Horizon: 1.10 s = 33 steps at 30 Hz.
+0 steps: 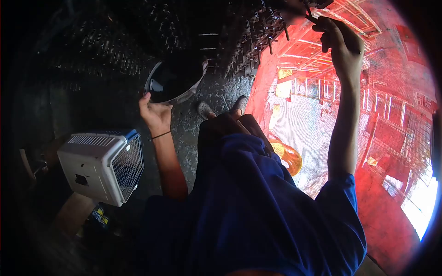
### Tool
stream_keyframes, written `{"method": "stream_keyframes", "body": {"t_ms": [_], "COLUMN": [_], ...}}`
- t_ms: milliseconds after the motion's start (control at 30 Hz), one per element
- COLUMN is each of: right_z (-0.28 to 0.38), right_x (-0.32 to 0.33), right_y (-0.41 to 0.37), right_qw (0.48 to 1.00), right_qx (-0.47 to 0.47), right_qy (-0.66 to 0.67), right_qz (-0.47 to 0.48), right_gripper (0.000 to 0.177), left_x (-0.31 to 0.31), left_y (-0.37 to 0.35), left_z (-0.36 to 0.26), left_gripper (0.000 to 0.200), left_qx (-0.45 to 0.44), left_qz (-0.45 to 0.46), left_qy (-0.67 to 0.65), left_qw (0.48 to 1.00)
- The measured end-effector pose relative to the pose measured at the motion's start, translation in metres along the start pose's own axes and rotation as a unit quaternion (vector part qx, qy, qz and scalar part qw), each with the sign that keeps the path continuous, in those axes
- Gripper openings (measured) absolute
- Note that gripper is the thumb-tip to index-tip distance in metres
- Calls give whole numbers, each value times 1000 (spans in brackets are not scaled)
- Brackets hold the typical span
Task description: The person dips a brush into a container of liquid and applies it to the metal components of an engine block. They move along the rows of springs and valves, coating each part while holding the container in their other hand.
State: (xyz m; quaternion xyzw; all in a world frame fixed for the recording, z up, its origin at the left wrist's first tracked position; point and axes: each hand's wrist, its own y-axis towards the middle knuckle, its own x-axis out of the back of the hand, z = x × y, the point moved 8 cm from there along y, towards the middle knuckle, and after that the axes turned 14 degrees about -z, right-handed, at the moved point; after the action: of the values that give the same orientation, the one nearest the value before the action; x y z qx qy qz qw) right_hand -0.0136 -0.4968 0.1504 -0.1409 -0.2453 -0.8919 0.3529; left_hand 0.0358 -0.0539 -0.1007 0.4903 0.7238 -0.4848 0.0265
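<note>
My left hand (155, 114) grips the near lower edge of a round, dark basin (195, 85) with a shiny side. The basin's inside is black, and I cannot make out what it holds. High on the right, my right hand (340, 40) is closed around a thin dark stick-like handle (311, 18). The far end of that handle is blurred and dark against the hanging parts. Rows of metal coil springs (248, 39) hang just left of my right hand, beyond the basin.
More hanging springs (108, 43) fill the dark upper left. A pale pet carrier (87, 172) with a wire door stands at lower left. Red framework (363, 133) and mesh lie on the bright right side, with an orange basket (290, 158) near my legs. My shoes (204, 109) stand on the dark floor.
</note>
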Motion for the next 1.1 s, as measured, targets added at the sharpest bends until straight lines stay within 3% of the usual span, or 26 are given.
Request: {"method": "stream_keyframes", "body": {"t_ms": [133, 233, 333, 400, 467, 533, 733, 867, 933, 1000, 1100], "right_z": [-21, -51, -66, -96, -125, -148, -144, -105, -122, -135, -135], "right_x": [-18, -33, -68, -103, -129, -149, -152, -150, -163, -163, -150], "right_y": [-19, -43, -63, -84, -110, -131, -141, -105, -83, -84, -113], "right_qw": [998, 1000, 992, 977, 966, 968, 972, 941, 941, 947, 950], "right_qx": [17, -8, 115, 184, 240, 221, 209, 311, 281, 252, 285], "right_qy": [-42, 2, -6, -99, -79, -116, -94, -61, -137, -130, -79], "right_qz": [49, -19, -46, -41, -61, -40, -49, -117, -131, -153, -105], "right_gripper": [27, 29, 26, 25, 30, 34, 38, 38, 39, 40, 43], "left_x": [25, 42, 53, 59, 68, 65, 97, 117, 127, 139, 149], "left_y": [-3, -2, -6, -8, -6, -15, -28, -46, -58, -70, -87], "left_z": [-1, 0, -2, -4, -5, -9, -18, -18, -17, -16, -7], "left_gripper": [62, 60, 58, 55, 56, 56, 57, 58, 58, 61, 73], "left_qx": [-6, 6, 10, 4, 10, 8, 3, -7, -20, -52, -94], "left_qz": [-7, -13, -15, -34, -28, -22, -28, -8, 0, -54, -120], "left_qy": [-1, -13, 14, 22, 9, 8, -14, -43, -52, -52, -75], "left_qw": [1000, 1000, 1000, 999, 1000, 1000, 1000, 999, 998, 996, 985]}}
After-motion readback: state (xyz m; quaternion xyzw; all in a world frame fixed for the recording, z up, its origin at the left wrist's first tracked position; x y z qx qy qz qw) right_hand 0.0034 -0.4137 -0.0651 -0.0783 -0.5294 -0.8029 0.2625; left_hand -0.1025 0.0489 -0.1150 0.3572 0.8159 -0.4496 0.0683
